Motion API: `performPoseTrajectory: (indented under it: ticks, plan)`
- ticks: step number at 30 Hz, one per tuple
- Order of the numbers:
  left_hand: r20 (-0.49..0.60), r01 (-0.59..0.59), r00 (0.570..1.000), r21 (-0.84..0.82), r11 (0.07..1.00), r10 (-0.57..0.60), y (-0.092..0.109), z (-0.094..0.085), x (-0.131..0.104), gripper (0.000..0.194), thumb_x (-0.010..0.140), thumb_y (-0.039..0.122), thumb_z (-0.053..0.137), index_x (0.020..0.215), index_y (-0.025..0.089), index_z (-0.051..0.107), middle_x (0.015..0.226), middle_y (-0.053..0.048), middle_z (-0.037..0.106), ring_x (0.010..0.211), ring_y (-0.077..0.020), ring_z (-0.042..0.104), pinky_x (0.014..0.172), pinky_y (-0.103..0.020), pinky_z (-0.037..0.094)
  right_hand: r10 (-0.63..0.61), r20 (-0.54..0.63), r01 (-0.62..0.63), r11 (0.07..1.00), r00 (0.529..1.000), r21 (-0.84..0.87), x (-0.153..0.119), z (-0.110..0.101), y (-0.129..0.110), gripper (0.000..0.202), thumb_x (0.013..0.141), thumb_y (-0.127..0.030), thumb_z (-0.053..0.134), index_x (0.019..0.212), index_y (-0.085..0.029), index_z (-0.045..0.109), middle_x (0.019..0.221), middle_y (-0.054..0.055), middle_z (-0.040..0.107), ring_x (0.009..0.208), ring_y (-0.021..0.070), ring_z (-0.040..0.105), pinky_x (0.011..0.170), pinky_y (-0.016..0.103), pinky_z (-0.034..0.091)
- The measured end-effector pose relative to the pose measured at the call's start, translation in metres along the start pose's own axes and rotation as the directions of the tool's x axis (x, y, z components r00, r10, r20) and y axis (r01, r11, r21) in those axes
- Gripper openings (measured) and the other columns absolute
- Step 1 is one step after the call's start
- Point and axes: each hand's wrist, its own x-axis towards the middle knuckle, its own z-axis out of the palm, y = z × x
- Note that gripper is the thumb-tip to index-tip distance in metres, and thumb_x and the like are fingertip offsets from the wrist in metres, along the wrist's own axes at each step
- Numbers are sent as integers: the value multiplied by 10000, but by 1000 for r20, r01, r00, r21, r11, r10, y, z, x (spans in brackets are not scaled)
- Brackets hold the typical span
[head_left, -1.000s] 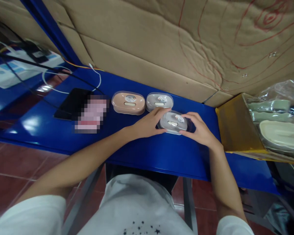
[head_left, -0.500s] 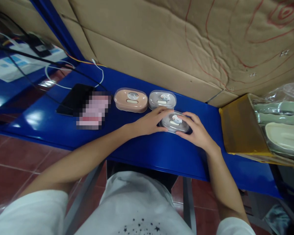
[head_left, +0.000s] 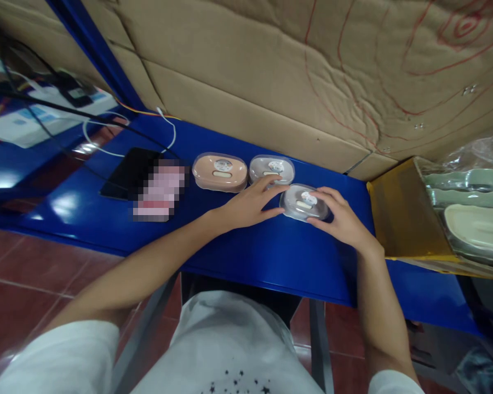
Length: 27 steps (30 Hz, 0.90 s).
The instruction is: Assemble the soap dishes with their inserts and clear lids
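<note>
A grey oval soap box (head_left: 299, 210) with a clear lid and a round sticker rests on the blue table. Around its right end, my right hand (head_left: 340, 219) has its thumb in front and fingers behind. My left hand (head_left: 248, 203) is open at the left end, thumb and fingers apart, the tips at or very near the edge; whether they touch is unclear. Just behind the left fingers sits a second grey soap box (head_left: 261, 164), partly covered by them. To its left stands a peach soap box (head_left: 203, 174), also with a clear lid.
On the right is an open cardboard box (head_left: 411, 219) holding green and cream plastic pieces and clear wrapping. A black flat object (head_left: 125, 169) and a blurred pink item (head_left: 160, 191) lie left. Cables run across there, and a cardboard wall (head_left: 238, 82) stands behind.
The front grey soap box has shifted to the right, away from the second one, with my right hand on it. My left hand's fingers have spread and no longer wrap its left end.
</note>
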Motion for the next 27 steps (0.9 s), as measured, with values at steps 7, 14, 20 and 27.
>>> performPoseTrajectory:
  ticks: [7, 14, 20, 27]
  plan:
    - [-112, 134, 988, 319, 938, -103, -20, -45, 0, 565, 1055, 408, 615, 1579, 223, 513, 1723, -191, 378, 1610, -386, 364, 1297, -608, 344, 135, -99, -153, 965, 986, -213, -7, -2, 42, 626, 1043, -516, 578, 1610, -260, 511, 1716, 189, 468, 1640, 431, 337, 1276, 727, 269]
    - [73, 255, 946, 433, 865, -315, -38, -62, 17, 788, 1035, 609, 616, 1675, 201, 402, 1755, -223, 353, 1622, -411, 361, 1314, -612, 261, 29, -236, -91, 963, 971, -254, 1, 10, 22, 585, 1066, -506, 556, 1598, -266, 524, 1722, 176, 463, 1613, 392, 398, 1265, 655, 311]
    - [240, 144, 925, 493, 858, -294, -23, -46, 39, 614, 1077, 454, 594, 1618, 189, 474, 1696, -239, 433, 1557, -422, 446, 1289, -664, 241, -134, -229, 81, 971, 964, -225, 11, 32, -10, 539, 1090, -397, 553, 1621, -335, 490, 1669, 141, 534, 1568, 377, 466, 1248, 663, 345]
    - [363, 89, 908, 319, 944, -208, 2, -53, 15, 673, 939, 524, 779, 1510, 258, 544, 1569, -166, 559, 1425, -414, 535, 1189, -559, 384, -240, -140, 226, 968, 961, -112, 10, 38, -37, 656, 1051, -536, 637, 1648, -337, 450, 1668, 142, 517, 1561, 389, 457, 1268, 674, 339]
